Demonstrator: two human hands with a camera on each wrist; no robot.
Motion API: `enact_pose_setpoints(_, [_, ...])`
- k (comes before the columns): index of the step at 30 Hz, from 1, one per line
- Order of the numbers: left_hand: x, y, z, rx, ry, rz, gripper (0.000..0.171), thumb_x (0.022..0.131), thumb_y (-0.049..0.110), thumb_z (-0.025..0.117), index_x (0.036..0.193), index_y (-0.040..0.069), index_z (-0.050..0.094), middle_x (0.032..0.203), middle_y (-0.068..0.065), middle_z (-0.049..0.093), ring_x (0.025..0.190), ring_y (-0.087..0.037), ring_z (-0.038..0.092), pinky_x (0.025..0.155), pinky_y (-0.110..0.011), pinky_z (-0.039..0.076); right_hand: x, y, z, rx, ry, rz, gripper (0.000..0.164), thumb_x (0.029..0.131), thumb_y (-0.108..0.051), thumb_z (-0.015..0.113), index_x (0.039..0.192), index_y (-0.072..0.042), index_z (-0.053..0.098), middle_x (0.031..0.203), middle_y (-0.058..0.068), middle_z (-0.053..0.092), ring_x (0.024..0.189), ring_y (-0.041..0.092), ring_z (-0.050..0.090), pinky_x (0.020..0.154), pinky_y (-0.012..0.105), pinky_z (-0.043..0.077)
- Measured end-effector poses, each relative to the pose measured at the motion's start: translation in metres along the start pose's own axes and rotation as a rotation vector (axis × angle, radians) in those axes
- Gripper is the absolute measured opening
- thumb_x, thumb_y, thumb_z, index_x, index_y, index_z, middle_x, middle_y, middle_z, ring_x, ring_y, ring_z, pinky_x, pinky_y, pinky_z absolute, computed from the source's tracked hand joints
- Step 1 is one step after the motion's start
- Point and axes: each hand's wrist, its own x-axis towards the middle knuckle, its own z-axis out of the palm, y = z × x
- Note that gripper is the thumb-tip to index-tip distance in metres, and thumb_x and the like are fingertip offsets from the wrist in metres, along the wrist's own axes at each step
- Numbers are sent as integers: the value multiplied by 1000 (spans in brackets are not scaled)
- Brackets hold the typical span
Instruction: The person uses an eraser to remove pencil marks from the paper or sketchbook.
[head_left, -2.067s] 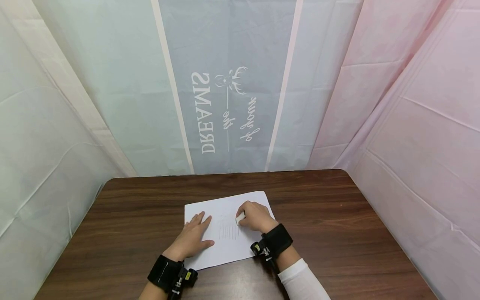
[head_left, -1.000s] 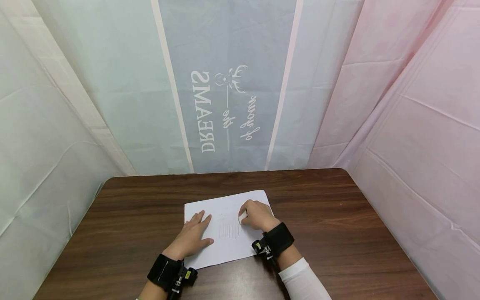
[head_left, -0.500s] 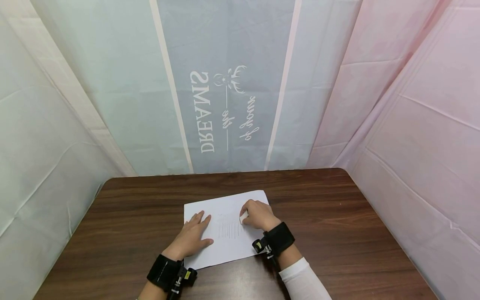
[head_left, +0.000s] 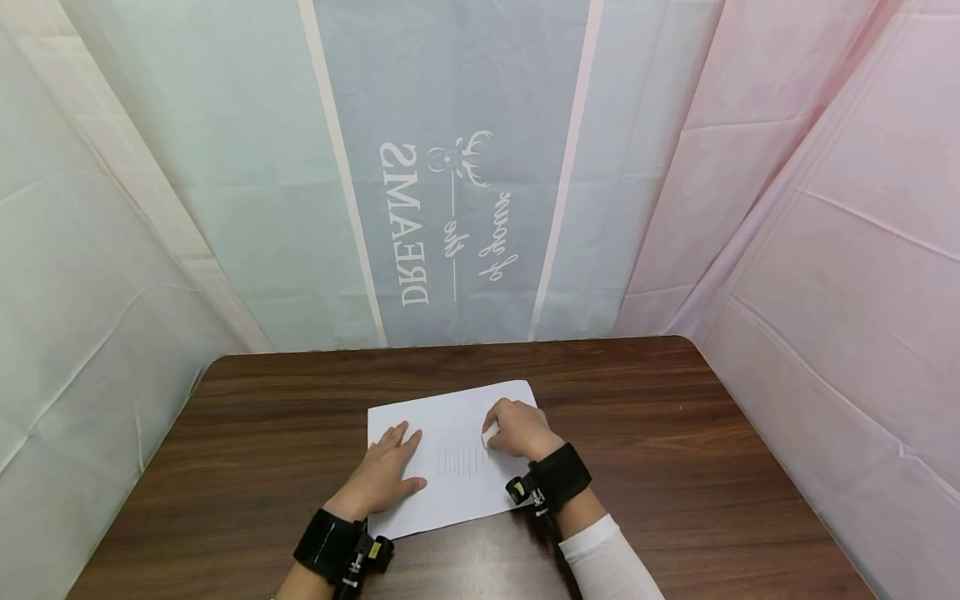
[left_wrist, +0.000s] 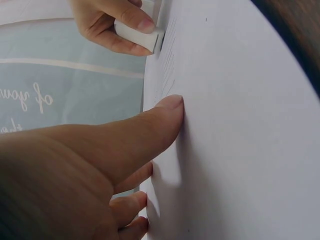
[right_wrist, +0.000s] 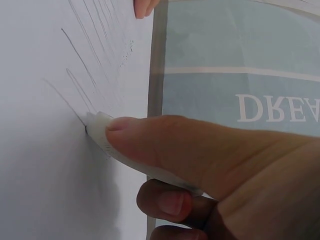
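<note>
My right hand (head_left: 520,429) pinches a white eraser (right_wrist: 145,167) between thumb and curled fingers, its worn tip on the paper right at the end of a pencil line. In the left wrist view the eraser (left_wrist: 135,32) shows as a white block. Thin pencil lines (head_left: 459,461) run side by side across the middle of the white sheet of paper (head_left: 405,521). Dark eraser crumbs (right_wrist: 127,52) lie close to them in the right wrist view. My left hand (head_left: 381,477) rests on the paper's left side, fingers spread and thumb straight.
The paper lies at a slant on a dark wooden table (head_left: 675,467). Beyond the far edge hangs a blue-grey curtain (head_left: 480,100) with mirrored lettering. Pale cloth hangs at both sides. A black camera strap (head_left: 558,477) circles each wrist.
My right hand has shifted slightly to the right over the pencil lines, still holding the eraser. The left hand stays in place on the paper.
</note>
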Motion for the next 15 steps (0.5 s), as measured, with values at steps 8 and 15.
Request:
enact_pose_setpoints(8, [0,0,0,-2,-4,-4,72,87,24,79,148,0,49,161,-27,33,152,-47,28,120,-67,24,-1,0,-3,-20,-6,18,12,80,-9,80,91,-14,82,98,5,75,64,13,48,53,24,35])
enact_pose_setpoints(15, [0,0,-1,-8,-4,-1,72,87,24,80,148,0,49,161,-27,33,151,-47,28,120,-67,24,-1,2,-3,-20,-13,20,13,78,-8,79,89,-15,82,86,2,72,61,13,45,52,25,34])
